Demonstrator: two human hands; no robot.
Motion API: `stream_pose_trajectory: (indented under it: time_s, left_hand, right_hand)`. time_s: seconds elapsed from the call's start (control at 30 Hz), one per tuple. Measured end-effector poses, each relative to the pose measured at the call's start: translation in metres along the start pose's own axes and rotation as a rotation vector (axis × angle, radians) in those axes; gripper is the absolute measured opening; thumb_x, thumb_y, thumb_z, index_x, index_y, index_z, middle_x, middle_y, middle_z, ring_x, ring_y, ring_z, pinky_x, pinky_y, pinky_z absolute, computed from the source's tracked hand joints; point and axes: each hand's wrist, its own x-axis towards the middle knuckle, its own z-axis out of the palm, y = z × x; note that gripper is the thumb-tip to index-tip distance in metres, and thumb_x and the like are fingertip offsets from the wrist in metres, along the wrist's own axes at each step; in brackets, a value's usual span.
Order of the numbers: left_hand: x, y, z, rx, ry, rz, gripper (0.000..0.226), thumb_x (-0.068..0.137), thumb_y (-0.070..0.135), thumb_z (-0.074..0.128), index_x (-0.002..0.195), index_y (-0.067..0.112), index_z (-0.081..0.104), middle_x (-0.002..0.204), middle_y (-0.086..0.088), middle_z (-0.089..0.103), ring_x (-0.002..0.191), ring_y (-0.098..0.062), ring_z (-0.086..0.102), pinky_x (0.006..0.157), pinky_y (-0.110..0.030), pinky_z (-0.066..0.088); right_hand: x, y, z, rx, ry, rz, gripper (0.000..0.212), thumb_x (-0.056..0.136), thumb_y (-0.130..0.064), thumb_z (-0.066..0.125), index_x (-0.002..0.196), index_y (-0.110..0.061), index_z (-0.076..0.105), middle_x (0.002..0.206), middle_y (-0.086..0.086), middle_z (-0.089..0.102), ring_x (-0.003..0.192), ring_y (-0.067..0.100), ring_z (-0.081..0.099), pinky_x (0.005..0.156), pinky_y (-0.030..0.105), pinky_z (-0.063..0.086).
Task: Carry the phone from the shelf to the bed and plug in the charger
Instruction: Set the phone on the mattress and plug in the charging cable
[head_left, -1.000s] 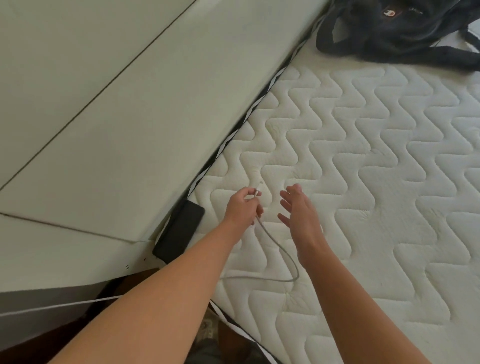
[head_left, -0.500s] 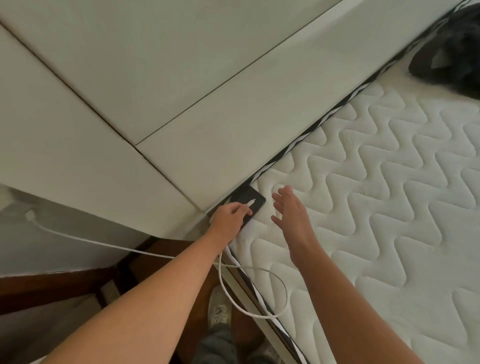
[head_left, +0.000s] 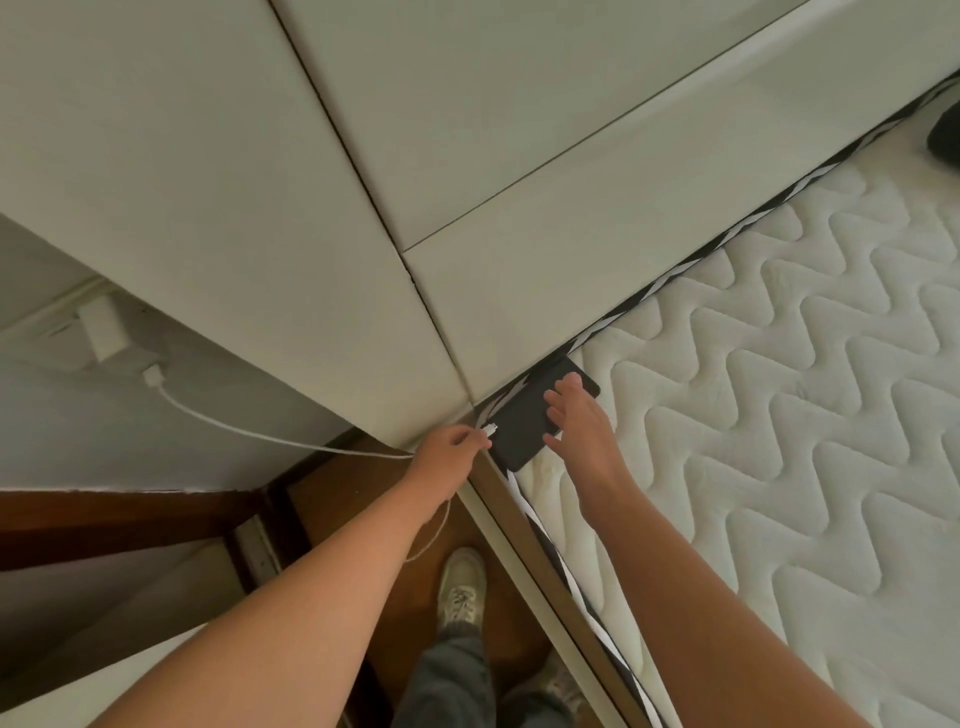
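Since half a second ago the view has swung left, bringing a white charger block (head_left: 106, 328) on the grey wall into sight, and the right hand (head_left: 584, 434) has come down over the phone. The flat black rectangular phone (head_left: 524, 423) lies at the corner of the bed, on the edge of the white zigzag-quilted mattress (head_left: 779, 415), close against the padded cream headboard (head_left: 545, 270).

Both bare forearms reach forward from the bottom of the view. The left hand (head_left: 451, 451) is curled closed, pinching the plug end of the thin white charging cable (head_left: 249, 430) between thumb and fingertips. The plug tip sits just beside the phone's near end; whether it touches cannot be told. The cable runs left to the charger block and also loops under the left wrist.

The right hand is open, fingers spread and straight, palm down over the phone's right side, gripping nothing; the fingertips seem to rest on the phone.

Below, a pale sneaker (head_left: 460, 590) stands on the brown wooden floor (head_left: 358, 499).
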Motion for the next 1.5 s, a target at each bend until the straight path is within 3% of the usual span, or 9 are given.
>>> stream_pose_trajectory:
  time_s: [0.13, 0.3, 0.57, 0.73, 0.83, 1.0, 1.2, 1.4, 1.5]
  left_hand:
    - [0.004, -0.009, -0.008, -0.026, -0.013, -0.044, 0.019, 0.096, 0.025, 0.055, 0.090, 0.017, 0.071, 0.057, 0.003, 0.043, 0.037, -0.007, 0.031, 0.033, -0.019, 0.024]
    - [0.008, -0.019, -0.014, -0.096, -0.108, -0.132, 0.017, 0.096, 0.020, 0.056, 0.096, 0.011, 0.070, 0.066, 0.000, 0.053, 0.045, -0.008, 0.040, 0.037, -0.020, 0.029]
    - [0.012, -0.032, -0.017, -0.094, -0.093, -0.121, 0.015, 0.096, 0.019, 0.060, 0.108, 0.015, 0.068, 0.080, -0.005, 0.067, 0.049, -0.007, 0.051, 0.045, -0.017, 0.040]
    - [0.011, -0.041, -0.016, -0.092, -0.104, -0.153, 0.015, 0.095, 0.018, 0.062, 0.106, 0.015, 0.070, 0.080, -0.002, 0.067, 0.053, -0.006, 0.054, 0.047, -0.015, 0.043]
    - [0.010, -0.039, -0.010, -0.130, -0.108, -0.158, 0.009, 0.095, 0.020, 0.063, 0.097, 0.020, 0.071, 0.078, 0.000, 0.069, 0.055, -0.006, 0.058, 0.050, -0.017, 0.045]
    - [0.012, -0.039, -0.003, -0.165, -0.085, -0.197, 0.007, 0.094, 0.022, 0.064, 0.094, 0.022, 0.071, 0.081, -0.001, 0.070, 0.060, -0.008, 0.061, 0.057, -0.021, 0.049]
    - [0.012, -0.035, 0.002, -0.215, -0.056, -0.257, 0.008, 0.094, 0.024, 0.064, 0.096, 0.023, 0.071, 0.081, 0.002, 0.071, 0.063, -0.009, 0.063, 0.063, -0.024, 0.049]
    - [0.013, -0.026, 0.007, -0.240, -0.022, -0.261, 0.009, 0.095, 0.021, 0.063, 0.089, 0.023, 0.069, 0.077, 0.003, 0.070, 0.058, -0.007, 0.061, 0.062, -0.023, 0.047]
    - [0.013, -0.027, 0.007, -0.234, -0.011, -0.254, 0.008, 0.094, 0.021, 0.063, 0.090, 0.023, 0.069, 0.078, 0.002, 0.070, 0.061, -0.008, 0.061, 0.066, -0.025, 0.048]
  right_hand:
    - [0.005, 0.007, 0.013, -0.086, 0.011, -0.004, 0.059, 0.097, -0.054, 0.025, 0.144, -0.020, 0.033, 0.146, -0.001, 0.042, 0.133, 0.018, 0.038, 0.111, 0.045, 0.030]
    - [0.011, 0.013, 0.027, -0.158, 0.025, -0.070, 0.045, 0.098, -0.048, 0.027, 0.127, -0.019, 0.046, 0.125, 0.001, 0.053, 0.114, 0.015, 0.048, 0.105, 0.041, 0.037]
    - [0.025, 0.025, 0.032, -0.258, 0.033, -0.078, 0.050, 0.098, -0.047, 0.027, 0.139, -0.019, 0.037, 0.124, -0.008, 0.045, 0.116, 0.013, 0.042, 0.100, 0.036, 0.035]
    - [0.033, 0.031, 0.032, -0.308, 0.075, -0.119, 0.050, 0.097, -0.047, 0.032, 0.138, -0.019, 0.038, 0.104, -0.017, 0.050, 0.094, 0.005, 0.047, 0.084, 0.027, 0.033]
    - [0.035, 0.035, 0.035, -0.329, 0.080, -0.139, 0.053, 0.097, -0.046, 0.035, 0.141, -0.018, 0.035, 0.116, -0.008, 0.054, 0.095, 0.006, 0.052, 0.082, 0.026, 0.038]
    - [0.036, 0.043, 0.031, -0.359, 0.070, -0.166, 0.057, 0.097, -0.045, 0.036, 0.147, -0.018, 0.028, 0.149, 0.000, 0.039, 0.134, 0.018, 0.037, 0.102, 0.030, 0.031]
    - [0.035, 0.045, 0.027, -0.400, 0.037, -0.190, 0.056, 0.098, -0.041, 0.038, 0.147, -0.018, 0.027, 0.150, 0.004, 0.039, 0.135, 0.020, 0.036, 0.110, 0.044, 0.032]
    - [0.038, 0.040, 0.025, -0.420, 0.025, -0.192, 0.055, 0.099, -0.038, 0.037, 0.148, -0.017, 0.026, 0.151, 0.004, 0.037, 0.136, 0.020, 0.034, 0.111, 0.040, 0.029]
    - [0.040, 0.039, 0.022, -0.371, 0.000, -0.190, 0.055, 0.098, -0.037, 0.039, 0.148, -0.016, 0.026, 0.150, 0.003, 0.038, 0.135, 0.019, 0.037, 0.105, 0.030, 0.030]
